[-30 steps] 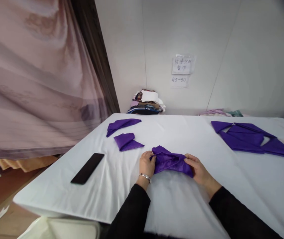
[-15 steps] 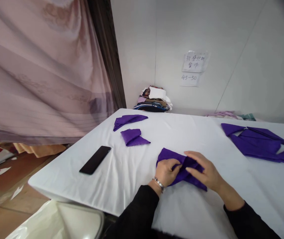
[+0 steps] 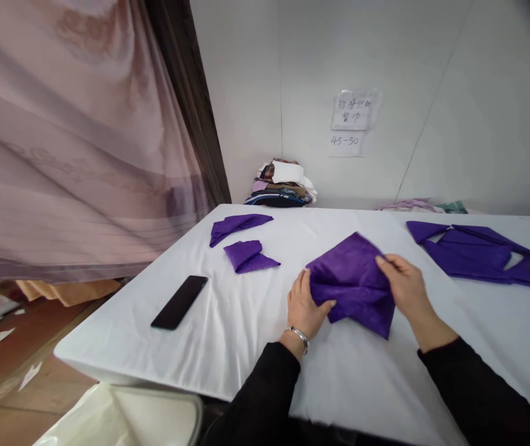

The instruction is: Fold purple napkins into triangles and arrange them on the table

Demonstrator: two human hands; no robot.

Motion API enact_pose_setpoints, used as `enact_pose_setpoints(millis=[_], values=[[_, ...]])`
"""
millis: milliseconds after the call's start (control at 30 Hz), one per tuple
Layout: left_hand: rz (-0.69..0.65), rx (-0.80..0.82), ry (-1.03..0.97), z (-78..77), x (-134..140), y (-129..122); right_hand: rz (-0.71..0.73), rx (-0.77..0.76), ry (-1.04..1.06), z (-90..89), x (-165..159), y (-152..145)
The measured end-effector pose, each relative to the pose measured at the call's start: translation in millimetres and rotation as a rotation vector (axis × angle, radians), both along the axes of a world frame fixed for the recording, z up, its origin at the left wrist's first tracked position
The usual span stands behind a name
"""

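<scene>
Between my hands, near the front of the white-covered table [image 3: 256, 322], is a purple cloth napkin [image 3: 351, 266], partly folded, with one corner pointing away from me and a crease across its middle. My left hand [image 3: 306, 306] grips its left side, thumb on top. The right corner is pinched between the thumb and fingers of my right hand [image 3: 404, 282]. Two smaller folded purple napkins, one farther back [image 3: 241, 226] and one nearer [image 3: 250, 256], lie to the left. More folded purple napkins [image 3: 473, 254] overlap at the right.
A black phone [image 3: 180, 302] lies on the table's left part. Behind the table rises a stack of folded cloths [image 3: 281, 186] by the wall, which bears handwritten paper signs [image 3: 351, 111]. A pink curtain [image 3: 83, 124] hangs at left; a lined bin [image 3: 153, 409] stands below the front edge.
The napkin in my hands has gone from bunched to spread wider, its far corner now pointing away. My right hand has moved slightly right and up with its corner; my left holds the left side.
</scene>
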State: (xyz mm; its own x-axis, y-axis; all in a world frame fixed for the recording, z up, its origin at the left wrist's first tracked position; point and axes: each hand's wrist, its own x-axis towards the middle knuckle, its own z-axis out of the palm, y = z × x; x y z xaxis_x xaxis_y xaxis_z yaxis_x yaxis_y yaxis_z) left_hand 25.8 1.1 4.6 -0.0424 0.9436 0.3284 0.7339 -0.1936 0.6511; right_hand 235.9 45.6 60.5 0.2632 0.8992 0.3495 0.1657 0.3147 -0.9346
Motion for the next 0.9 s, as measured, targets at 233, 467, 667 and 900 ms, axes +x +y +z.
enact_pose_setpoints(millis=[233,467,667,900], values=[[-0.165,-0.112,0.279,-8.5,1.4,-0.8,-0.144,0.057,0.535,1.1,43.4,8.5],[-0.257,0.03,0.48,-11.1,16.6,17.2,-0.137,-0.079,0.551,-33.2,60.5,-19.4],[-0.204,0.185,0.507,22.9,1.6,52.8,-0.075,-0.019,0.568,-12.3,64.8,-12.6],[0.122,0.58,0.406,95.2,-97.6,57.5,-0.061,0.168,0.657,14.4,81.0,-10.3]])
